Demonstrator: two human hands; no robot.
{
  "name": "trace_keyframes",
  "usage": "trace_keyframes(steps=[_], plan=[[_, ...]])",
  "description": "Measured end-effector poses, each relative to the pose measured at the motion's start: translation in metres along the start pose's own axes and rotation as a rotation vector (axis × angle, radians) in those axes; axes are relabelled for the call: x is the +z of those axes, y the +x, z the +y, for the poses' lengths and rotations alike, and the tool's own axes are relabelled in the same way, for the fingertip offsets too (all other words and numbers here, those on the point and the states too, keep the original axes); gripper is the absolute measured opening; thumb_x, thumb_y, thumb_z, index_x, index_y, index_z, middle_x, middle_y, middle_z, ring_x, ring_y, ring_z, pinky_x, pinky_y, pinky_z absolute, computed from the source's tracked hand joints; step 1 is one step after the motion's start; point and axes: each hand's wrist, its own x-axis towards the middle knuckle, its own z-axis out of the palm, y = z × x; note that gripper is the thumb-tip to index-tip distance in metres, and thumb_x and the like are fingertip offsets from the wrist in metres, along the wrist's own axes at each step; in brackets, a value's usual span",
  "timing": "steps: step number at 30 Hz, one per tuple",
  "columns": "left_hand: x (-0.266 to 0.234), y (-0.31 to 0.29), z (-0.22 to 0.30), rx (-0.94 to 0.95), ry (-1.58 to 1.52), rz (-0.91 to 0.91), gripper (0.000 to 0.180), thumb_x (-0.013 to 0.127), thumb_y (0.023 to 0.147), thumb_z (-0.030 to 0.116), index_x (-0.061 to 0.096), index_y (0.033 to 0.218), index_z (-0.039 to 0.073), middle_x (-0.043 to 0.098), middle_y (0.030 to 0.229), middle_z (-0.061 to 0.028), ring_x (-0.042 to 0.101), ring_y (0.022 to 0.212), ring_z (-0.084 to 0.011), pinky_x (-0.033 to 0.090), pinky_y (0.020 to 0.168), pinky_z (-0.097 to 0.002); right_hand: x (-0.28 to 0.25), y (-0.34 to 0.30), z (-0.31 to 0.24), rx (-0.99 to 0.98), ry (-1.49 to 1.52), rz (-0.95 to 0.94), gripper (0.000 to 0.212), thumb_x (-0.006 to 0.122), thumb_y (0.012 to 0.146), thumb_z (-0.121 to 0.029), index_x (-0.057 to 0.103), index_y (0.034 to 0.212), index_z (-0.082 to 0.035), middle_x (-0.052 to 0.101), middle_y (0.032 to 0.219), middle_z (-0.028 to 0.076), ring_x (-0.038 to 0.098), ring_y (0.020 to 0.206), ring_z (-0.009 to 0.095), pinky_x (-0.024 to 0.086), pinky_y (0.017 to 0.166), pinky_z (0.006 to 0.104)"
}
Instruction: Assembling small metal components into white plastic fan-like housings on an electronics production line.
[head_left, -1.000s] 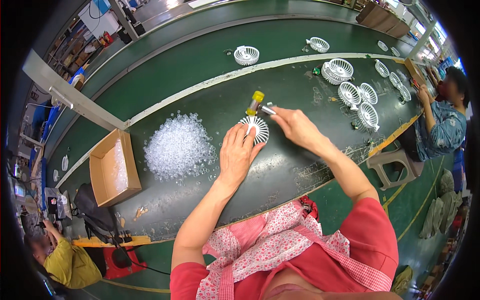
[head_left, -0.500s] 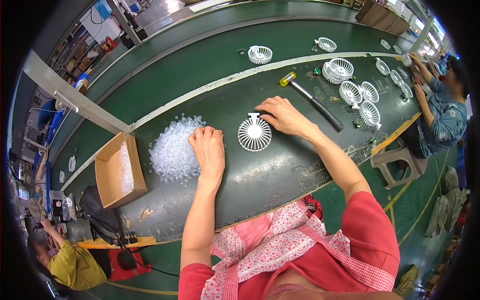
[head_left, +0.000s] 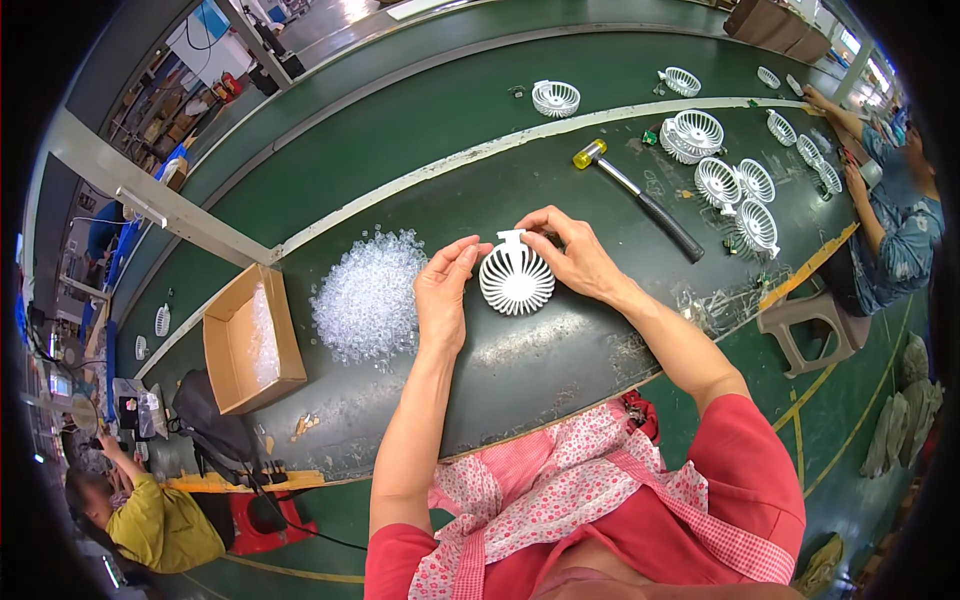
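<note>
A round white fan grille [head_left: 516,282] with a short stem at its top is tilted slightly over the dark green work table. My right hand [head_left: 588,262] grips its upper right edge by the stem, thumb and fingers closed on it. To its left, my left hand [head_left: 441,300] is pinched, fingertips at the grille's upper left edge. Whatever those fingertips hold is too small to make out. Beside my left hand spreads a pile of small clear plastic pieces [head_left: 368,305].
An open cardboard box [head_left: 225,345] with more clear pieces stands left of the pile. A yellow-headed mallet [head_left: 640,195] lies to the right, near several white grilles [head_left: 755,225]. Beyond runs a green conveyor belt [head_left: 400,130]. Co-workers sit at far right and lower left.
My left hand has left the pile and moved right to the grille, fingers pinched. My right hand has closed on the grille, which is now tilted.
</note>
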Motion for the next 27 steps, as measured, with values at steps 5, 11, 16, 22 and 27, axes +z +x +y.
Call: trace_keyframes(steps=[5,11,16,22,27], plan=[[0.001,0.000,-0.007,-0.077,-0.127,-0.011,0.027,0.066,0.097,0.012,0.067,0.119,-0.003,0.073,0.109,-0.0120,0.068,0.098,-0.0146,0.053,0.089,-0.0262,0.009,-0.004,-0.002,-0.077,-0.013,-0.026,0.017,0.063,0.095,-0.007,0.062,0.108,0.004,0.070,0.099,0.014,0.071,0.091,0.026,0.056,0.082,0.0354],[0.008,-0.004,-0.004,-0.063,-0.127,-0.028,0.027,0.065,0.097,0.011,0.067,0.120,-0.004,0.073,0.109,-0.0126,0.068,0.099,-0.0147,0.053,0.090,-0.0266,0.011,-0.006,-0.001,-0.096,-0.027,-0.037,0.018,0.061,0.097,-0.012,0.060,0.109,0.002,0.071,0.098,0.017,0.071,0.090,0.033,0.055,0.077,0.0393],[0.008,-0.007,-0.005,0.044,0.057,-0.012,0.022,0.067,0.095,0.007,0.072,0.115,-0.001,0.073,0.108,-0.0108,0.067,0.100,-0.0140,0.052,0.090,-0.0267,0.012,-0.007,-0.006,-0.089,-0.120,0.031,0.015,0.062,0.096,-0.011,0.060,0.104,0.001,0.071,0.089,0.017,0.071,0.083,0.034,0.056,0.071,0.0398],[0.004,-0.005,-0.002,0.077,0.142,-0.039,0.017,0.073,0.089,0.002,0.075,0.106,0.001,0.072,0.101,-0.0058,0.065,0.093,-0.0100,0.051,0.085,-0.0243,0.009,-0.012,-0.009,-0.143,-0.202,0.000,0.014,0.064,0.095,-0.009,0.063,0.104,0.002,0.071,0.094,0.016,0.072,0.086,0.031,0.056,0.072,0.0383],[0.006,-0.004,-0.002,0.065,0.035,-0.136,0.015,0.073,0.089,0.001,0.073,0.103,0.000,0.071,0.095,-0.0043,0.064,0.087,-0.0082,0.051,0.080,-0.0225,0.006,-0.007,-0.001,-0.185,-0.071,-0.051,0.013,0.063,0.095,-0.007,0.064,0.104,0.002,0.071,0.095,0.015,0.072,0.087,0.030,0.056,0.074,0.0373]])
